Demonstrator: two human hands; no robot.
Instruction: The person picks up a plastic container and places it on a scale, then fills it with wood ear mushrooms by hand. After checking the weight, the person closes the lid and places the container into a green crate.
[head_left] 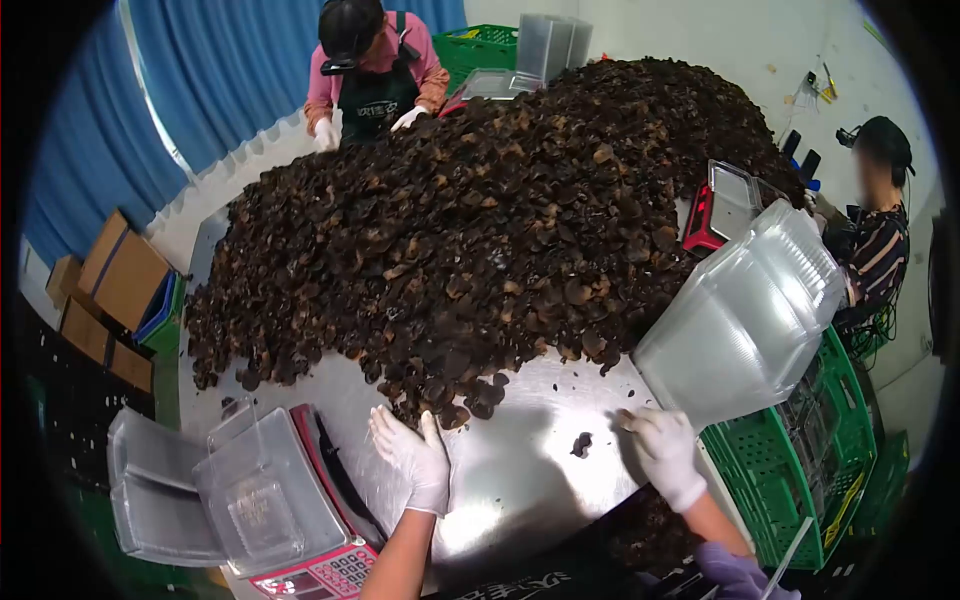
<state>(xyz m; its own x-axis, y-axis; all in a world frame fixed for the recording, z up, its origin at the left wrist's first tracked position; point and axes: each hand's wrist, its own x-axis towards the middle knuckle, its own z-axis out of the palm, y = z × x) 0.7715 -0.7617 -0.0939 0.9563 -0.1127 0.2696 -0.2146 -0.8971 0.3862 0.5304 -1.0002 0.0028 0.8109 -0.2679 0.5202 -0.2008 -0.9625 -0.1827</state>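
A big heap of dark brown, curled dried pieces (450, 240) covers most of the metal table (520, 450). My left hand (415, 460), in a white glove, lies at the heap's front edge with its fingers spread, holding nothing. On the right, my gloved right hand (665, 455) is over the table with its fingers curled together; a small dark bit shows at the fingertips, too small to name. One loose dark piece (582, 444) lies on the metal between my hands.
A red scale (315, 575) with clear plastic boxes (255, 500) stands at front left. Stacked clear containers (750, 310) and green crates (800, 450) are at right. Another red scale (703, 220) sits behind. One person (375, 70) stands across the table, another (875, 220) at right.
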